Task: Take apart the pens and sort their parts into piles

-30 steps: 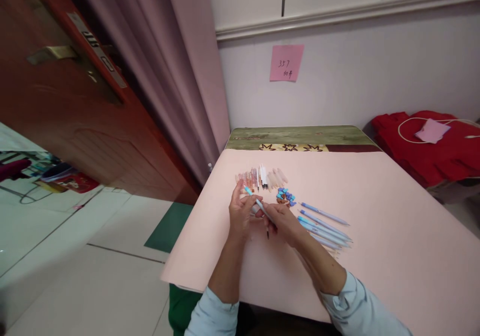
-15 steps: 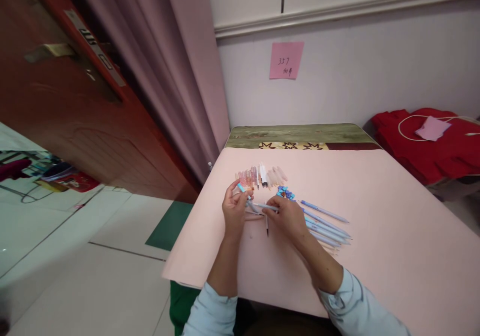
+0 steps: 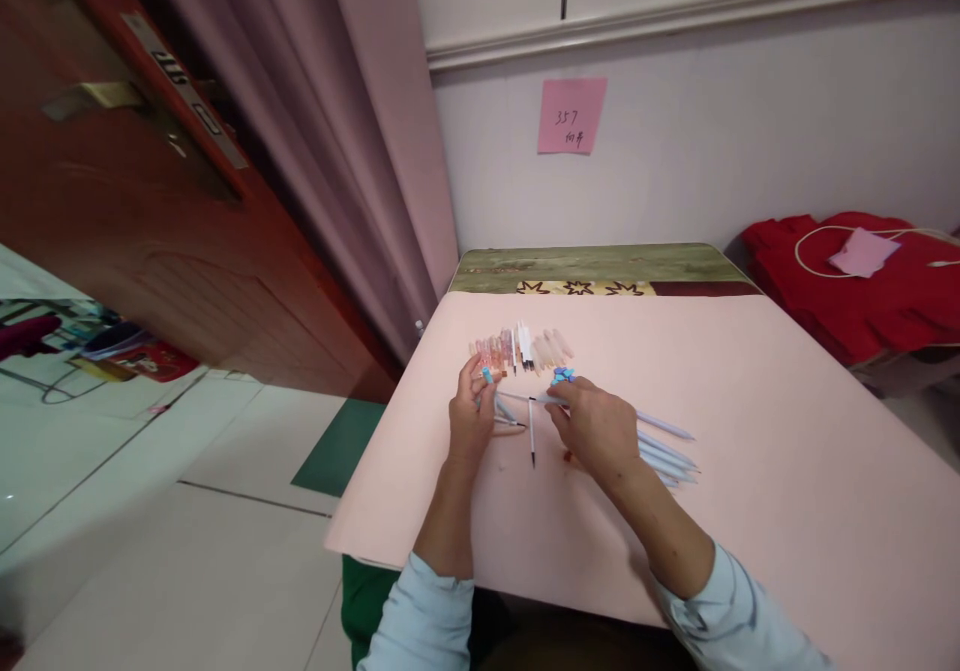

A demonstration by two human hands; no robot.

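Note:
My left hand (image 3: 471, 419) is closed in a pinch, with a small bright-blue pen piece (image 3: 487, 375) at its fingertips. From its grip a thin pen refill (image 3: 516, 395) with a dark tip points right, toward my right hand (image 3: 600, 429). That hand's fingers are closed on a pale pen barrel (image 3: 546, 400), mostly hidden behind them. Just past its knuckles lies a cluster of blue clips (image 3: 562, 376). Below the gap between the hands, a loose white refill (image 3: 532, 436) with a black tip rests on the table. Pale pen parts (image 3: 506, 411) lie beside my left fingers.
Pink tubes (image 3: 491, 351), white rods (image 3: 524, 343) and pale beige tubes (image 3: 553, 346) are lined up farther back. Several light-blue pens (image 3: 667, 456) lie right of my right hand, on the pink table cover (image 3: 787, 471). A red cloth (image 3: 885, 291) sits beyond the right edge.
My right hand has moved right, away from my left hand. The refill now shows in the widened gap between them, where the pale barrel was before. My left hand has barely shifted.

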